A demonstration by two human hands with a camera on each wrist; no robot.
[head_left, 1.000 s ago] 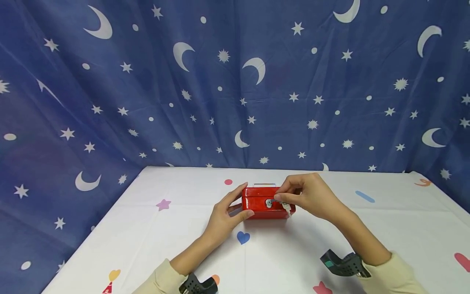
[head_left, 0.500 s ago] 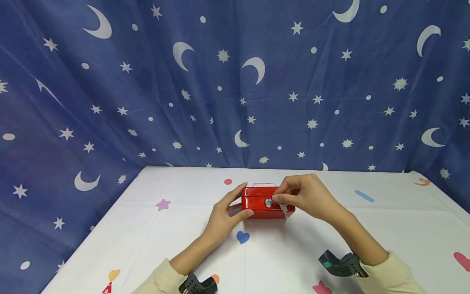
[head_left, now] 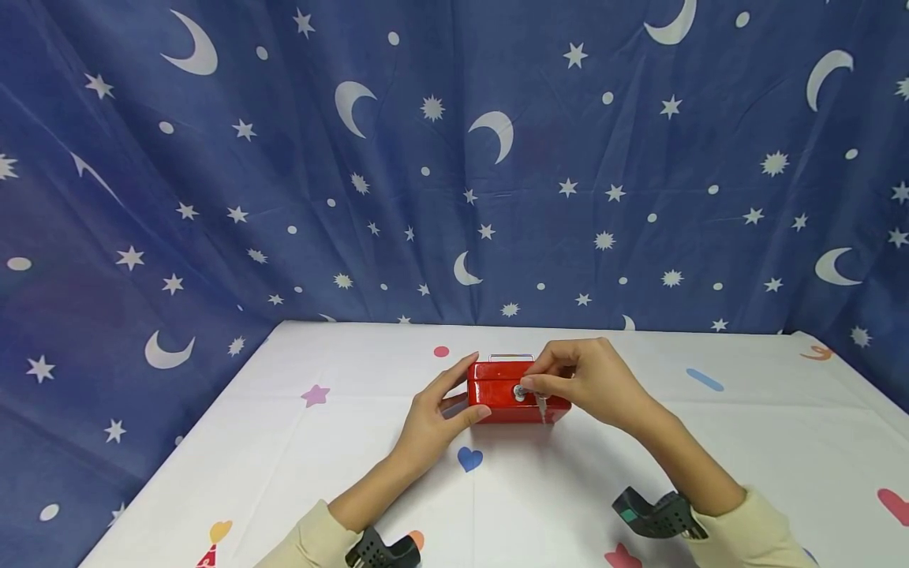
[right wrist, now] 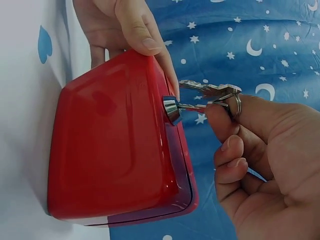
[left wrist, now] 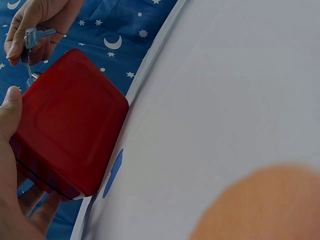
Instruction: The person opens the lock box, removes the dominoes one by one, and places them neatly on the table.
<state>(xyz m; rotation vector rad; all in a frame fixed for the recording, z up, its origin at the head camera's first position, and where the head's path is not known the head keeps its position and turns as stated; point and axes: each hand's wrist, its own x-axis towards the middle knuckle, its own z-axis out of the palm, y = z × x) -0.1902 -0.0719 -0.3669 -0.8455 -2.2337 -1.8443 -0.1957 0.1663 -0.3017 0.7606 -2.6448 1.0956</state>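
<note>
A small red metal cash box stands on the table with its lid down and its wire handle up. My left hand holds the box's left end, thumb on the front face and fingers around the side and top. On the box's front is a round silver lock. My right hand pinches a key between thumb and forefinger, its blade reaching into the lock face. A second key is joined to it by a ring and hangs below the fingers in the head view.
A white cloth printed with coloured shapes covers the table. Behind it hangs a blue curtain with moons and stars. Each wrist wears a dark strap, such as the right wrist strap.
My right hand has shifted slightly left, bringing the key closer into the lock. The hanging key has swung left with it. The left hand and cash box stay in place.
</note>
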